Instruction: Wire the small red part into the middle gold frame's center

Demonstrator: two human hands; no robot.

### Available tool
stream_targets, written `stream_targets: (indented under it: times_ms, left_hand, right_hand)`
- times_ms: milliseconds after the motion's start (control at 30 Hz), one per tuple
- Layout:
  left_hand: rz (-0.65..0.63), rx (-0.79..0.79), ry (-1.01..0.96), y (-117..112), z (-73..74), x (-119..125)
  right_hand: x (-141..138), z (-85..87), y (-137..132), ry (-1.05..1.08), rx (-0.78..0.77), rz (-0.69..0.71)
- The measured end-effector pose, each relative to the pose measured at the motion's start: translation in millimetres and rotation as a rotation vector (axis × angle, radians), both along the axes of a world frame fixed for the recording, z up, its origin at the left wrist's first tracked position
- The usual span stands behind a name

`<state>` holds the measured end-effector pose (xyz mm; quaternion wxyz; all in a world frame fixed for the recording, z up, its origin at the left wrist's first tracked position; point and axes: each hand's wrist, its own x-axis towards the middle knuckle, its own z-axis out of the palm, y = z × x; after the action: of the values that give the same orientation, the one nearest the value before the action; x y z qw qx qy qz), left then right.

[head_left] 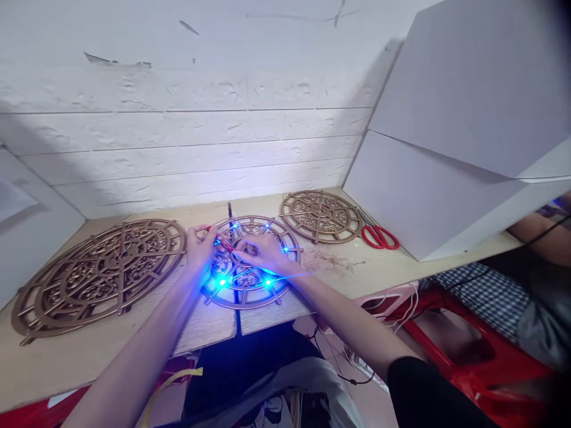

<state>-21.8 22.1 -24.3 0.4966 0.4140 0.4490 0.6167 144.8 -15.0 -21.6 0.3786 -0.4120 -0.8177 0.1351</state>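
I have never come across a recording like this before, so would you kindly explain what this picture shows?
Gladly. There is no machine here: a person works with bare hands. The single picture comes from a camera worn on the head, looking forward and down. The left hand and right hand appear to pinch a small red item, too small to identify, above a round openwork panel among glowing blue lights. On the table, overlapping bronze-coloured panels lie to the left; more openwork lies to the right, beside scissors with red handles.
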Motion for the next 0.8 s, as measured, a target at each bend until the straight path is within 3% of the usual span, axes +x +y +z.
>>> stream_targets:
  times_ms: [200,367,400,467,533,600,633,700,733,800]
  left_hand:
    - [0.005,0.016,-0.019,1.1,2.1,1.8]
    - [-0.031,0.028,-0.075,-5.7,13.4,5.3]
    - [-0.041,0.018,-0.071,-6.9,14.9,5.5]
    - [-0.043,0.000,-0.065,-8.6,17.0,5.7]
    - [-0.027,-0.010,-0.064,-9.5,18.0,5.7]
    - [-0.017,-0.023,-0.057,-9.9,18.3,6.1]
    - [-0.019,-0.030,-0.053,-10.0,18.3,6.5]
    - [-0.029,-0.040,-0.050,-10.6,17.9,7.9]
    - [-0.033,-0.042,-0.050,-11.1,17.9,8.8]
    - [-0.033,-0.047,-0.046,-12.2,18.1,10.6]
  right_hand:
    - [-0.6,-6.8,3.6,-0.029,0.020,0.018]
    - [9.1,19.7,-3.5,0.023,0.099,0.080]
    - [17.7,25.2,-10.9,0.109,0.138,0.038]
    - [46.4,25.6,-34.5,0.385,0.252,-0.176]
    - [90.6,4.8,-68.3,0.694,0.491,-0.548]
    - [145.6,-36.2,-106.2,0.889,0.672,-1.004]
    - [174.6,-61.0,-123.8,0.947,0.684,-1.202]
    - [228.5,-109.9,-149.9,0.916,0.527,-1.549]
    - [251.0,-130.7,-157.1,0.792,0.334,-1.672]
    - [283.4,-160.2,-159.8,0.691,0.143,-1.641]
